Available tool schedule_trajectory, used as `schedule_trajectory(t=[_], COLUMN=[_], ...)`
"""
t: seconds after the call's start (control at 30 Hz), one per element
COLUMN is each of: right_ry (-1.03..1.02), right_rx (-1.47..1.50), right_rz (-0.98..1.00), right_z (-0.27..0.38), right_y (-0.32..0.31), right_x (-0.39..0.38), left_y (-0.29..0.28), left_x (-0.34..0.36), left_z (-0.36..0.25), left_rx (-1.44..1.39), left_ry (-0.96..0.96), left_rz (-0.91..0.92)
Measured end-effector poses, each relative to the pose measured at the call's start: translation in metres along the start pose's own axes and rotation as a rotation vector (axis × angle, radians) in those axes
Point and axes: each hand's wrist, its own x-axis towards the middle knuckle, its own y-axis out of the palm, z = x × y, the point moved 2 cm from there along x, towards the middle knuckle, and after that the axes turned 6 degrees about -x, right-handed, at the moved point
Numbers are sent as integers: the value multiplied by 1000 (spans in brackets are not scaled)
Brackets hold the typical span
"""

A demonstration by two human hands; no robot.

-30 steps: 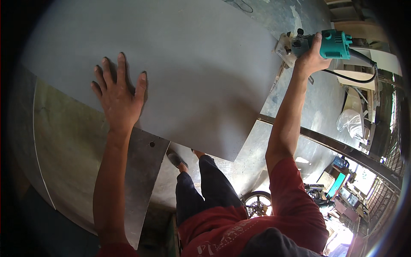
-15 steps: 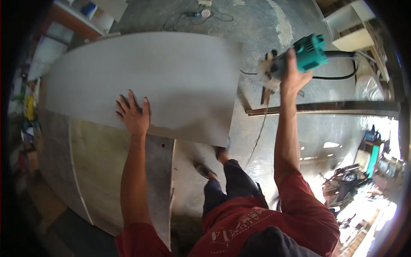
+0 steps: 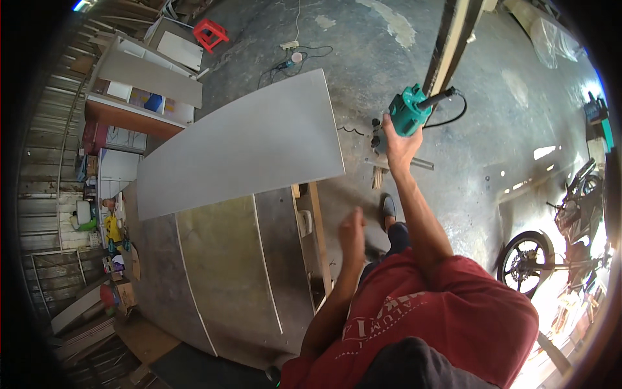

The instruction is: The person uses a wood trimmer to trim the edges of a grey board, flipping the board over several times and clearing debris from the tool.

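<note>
Toward two o'clock, one teal power tool (image 3: 409,115) is clasped by the closed right hand (image 3: 403,149). Toward five, the left hand (image 3: 353,236) is blurred; its opening and hold cannot be told. At ten, one grey panel (image 3: 246,142) is borne by the surface (image 3: 155,272); at eleven, one red stool (image 3: 210,34) is seen.

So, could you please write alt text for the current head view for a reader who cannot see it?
Seen from above, a person's right hand grips a teal corded power tool over a concrete floor, while the blurred left hand is beside a worktable. A grey panel lies across the worktable, and a red stool stands beyond.
</note>
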Motion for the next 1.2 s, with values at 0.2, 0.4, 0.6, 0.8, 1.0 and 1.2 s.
schedule_trajectory(t=[0.2,0.4,0.6,0.8,1.0,1.2], right_ry=[27,-38,-60,-74,-174,-247], right_rx=[8,98,173,235,73,94], right_rz=[64,233,415,686,775,766], right_z=[13,16,26,31,30,27], right_y=[-41,-41,-30,17,80,171], right_x=[-9,8,28,55,107,174], left_y=[-118,-144,-46,5,26,36], left_x=[-31,-29,3,109,138,153], left_z=[27,91,22,-16,-24,-57], left_rx=[-19,912,818,901,1234,1007], left_ry=[444,725,923,976,788,762], left_rz=[-377,-448,-309,-456,-598,-538])
